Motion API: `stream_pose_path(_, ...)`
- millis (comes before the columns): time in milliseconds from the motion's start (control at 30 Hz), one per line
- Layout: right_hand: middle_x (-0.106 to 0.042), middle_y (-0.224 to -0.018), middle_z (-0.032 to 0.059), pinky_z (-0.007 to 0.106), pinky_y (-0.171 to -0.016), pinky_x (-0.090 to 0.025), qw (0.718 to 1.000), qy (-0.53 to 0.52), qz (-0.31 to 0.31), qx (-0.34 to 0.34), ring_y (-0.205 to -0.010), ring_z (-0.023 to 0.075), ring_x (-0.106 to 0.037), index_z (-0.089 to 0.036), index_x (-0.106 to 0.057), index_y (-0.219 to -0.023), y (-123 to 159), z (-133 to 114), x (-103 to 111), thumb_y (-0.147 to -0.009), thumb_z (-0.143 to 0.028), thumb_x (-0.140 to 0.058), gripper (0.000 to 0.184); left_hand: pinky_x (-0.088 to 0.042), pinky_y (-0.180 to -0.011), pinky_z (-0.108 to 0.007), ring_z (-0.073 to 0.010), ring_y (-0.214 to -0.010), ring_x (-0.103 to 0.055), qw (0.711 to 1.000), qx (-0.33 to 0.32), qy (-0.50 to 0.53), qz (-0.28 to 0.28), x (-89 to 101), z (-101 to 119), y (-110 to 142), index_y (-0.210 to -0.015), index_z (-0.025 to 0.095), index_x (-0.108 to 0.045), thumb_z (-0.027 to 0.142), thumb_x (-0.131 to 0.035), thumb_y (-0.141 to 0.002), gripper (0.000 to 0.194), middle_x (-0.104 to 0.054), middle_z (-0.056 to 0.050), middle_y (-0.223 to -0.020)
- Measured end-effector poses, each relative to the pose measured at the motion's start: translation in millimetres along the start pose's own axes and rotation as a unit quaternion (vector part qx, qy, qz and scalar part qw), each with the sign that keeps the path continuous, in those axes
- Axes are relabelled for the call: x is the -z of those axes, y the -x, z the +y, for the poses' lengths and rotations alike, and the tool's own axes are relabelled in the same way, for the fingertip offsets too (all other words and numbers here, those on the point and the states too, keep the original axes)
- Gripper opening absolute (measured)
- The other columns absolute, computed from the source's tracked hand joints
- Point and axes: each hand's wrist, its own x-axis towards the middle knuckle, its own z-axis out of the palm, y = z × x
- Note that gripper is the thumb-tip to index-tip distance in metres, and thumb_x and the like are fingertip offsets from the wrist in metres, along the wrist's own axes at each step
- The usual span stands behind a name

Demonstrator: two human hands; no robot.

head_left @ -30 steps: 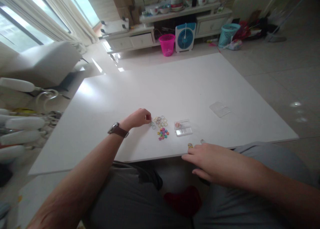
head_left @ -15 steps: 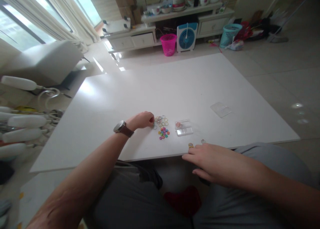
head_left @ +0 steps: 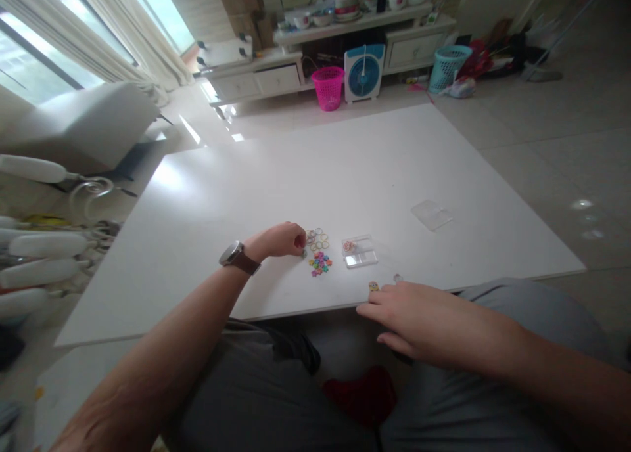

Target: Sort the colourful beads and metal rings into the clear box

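Note:
My left hand [head_left: 284,239], with a watch [head_left: 236,255] on its wrist, is at the left side of a cluster of small thin coloured rings [head_left: 323,245]. Its fingers are curled together, and what they pinch is hidden. Just below the rings lies a pile of small colourful star-shaped pieces [head_left: 320,263]. Right of these stands a clear compartment box [head_left: 367,261] with pinkish rings [head_left: 349,246] in one section. My right hand [head_left: 401,314] rests at the table's near edge, fingers stretched out, holding nothing visible. A yellow cartoon charm [head_left: 373,286] and a small pale piece [head_left: 397,278] lie by its fingers.
A clear flat lid [head_left: 432,215] lies on the white table [head_left: 286,176], right of the box. Beyond the table are a pink basket [head_left: 328,89], a blue fan [head_left: 363,74] and a teal basket [head_left: 447,69]. My legs are under the near edge.
My left hand has shifted slightly over the rings' left edge and turned, its fingers curled there. My right hand stays in place. The whole view has moved a little.

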Motion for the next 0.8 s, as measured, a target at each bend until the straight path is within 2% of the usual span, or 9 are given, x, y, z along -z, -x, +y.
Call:
stream_pose_path(167, -0.069, -0.092, 0.0052, 0.034, -0.073, -0.047, 1.0, -0.006, 0.0, 0.002, -0.085, 0.0238, -0.066, -0.022, -0.064, -0.102, 0, 1, -1, -0.084, -0.027, -0.067, 0.019, -0.04, -0.059, -0.023, -0.0131, -0.064, -0.058, 1.0, 0.004, -0.018, 0.0, -5.4, -2, -3, -0.075, 0.02, -0.071, 0.019, -0.061, -0.067, 0.013, -0.069, -0.001, -0.073)
stream_pose_path(333, -0.069, -0.091, 0.0056, 0.033, -0.072, -0.046, 1.0, -0.003, 0.002, 0.004, -0.084, 0.0235, -0.066, -0.021, -0.064, -0.102, 0, 1, -2, -0.084, -0.027, -0.068, 0.019, -0.033, -0.052, -0.025, -0.0124, -0.054, -0.051, 0.997, 0.024, -0.069, -0.016, -9.7, 2, -5, -0.07, 0.021, -0.068, 0.021, -0.057, -0.067, 0.011, -0.065, -0.001, -0.065)
stream_pose_path(500, -0.068, -0.091, 0.0052, 0.033, -0.071, -0.046, 1.0, 0.001, 0.002, 0.004, -0.083, 0.0236, -0.066, -0.021, -0.064, -0.102, 0, 1, -1, -0.084, -0.027, -0.067, 0.019, -0.031, -0.052, -0.026, -0.0119, -0.053, -0.047, 0.998, 0.004, -0.055, -0.021, -3.4, 5, -3, -0.069, 0.019, -0.065, 0.021, -0.055, -0.07, 0.01, -0.062, 0.0, -0.063)
stream_pose_path(633, -0.069, -0.091, 0.0052, 0.034, -0.072, -0.046, 1.0, 0.001, 0.002, 0.01, -0.084, 0.0237, -0.066, -0.021, -0.064, -0.101, 0, 0, -2, -0.084, -0.026, -0.067, 0.018, -0.036, -0.057, -0.026, -0.013, -0.061, -0.052, 0.999, -0.034, -0.01, 0.031, 3.8, 18, -5, -0.078, 0.019, -0.065, 0.025, -0.055, -0.075, 0.012, -0.064, -0.002, -0.072)
stream_pose_path(733, -0.069, -0.091, 0.0054, 0.034, -0.072, -0.046, 1.0, -0.001, 0.004, 0.009, -0.084, 0.0236, -0.066, -0.021, -0.065, -0.1, 0, 1, -2, -0.083, -0.026, -0.068, 0.018, -0.039, -0.061, -0.027, -0.0147, -0.068, -0.056, 0.994, -0.038, -0.026, 0.099, 3.6, 40, -12, -0.081, 0.018, -0.064, 0.024, -0.055, -0.077, 0.012, -0.066, -0.004, -0.082)
stream_pose_path(800, -0.069, -0.092, 0.0058, 0.034, -0.072, -0.046, 1.0, 0.0, 0.001, 0.006, -0.084, 0.0238, -0.066, -0.02, -0.065, -0.101, 0, 1, -1, -0.084, -0.026, -0.068, 0.018, -0.04, -0.063, -0.027, -0.0154, -0.071, -0.057, 0.991, -0.057, -0.03, 0.119, 0.6, 57, -19, -0.086, 0.018, -0.065, 0.024, -0.054, -0.08, 0.014, -0.067, -0.005, -0.087)
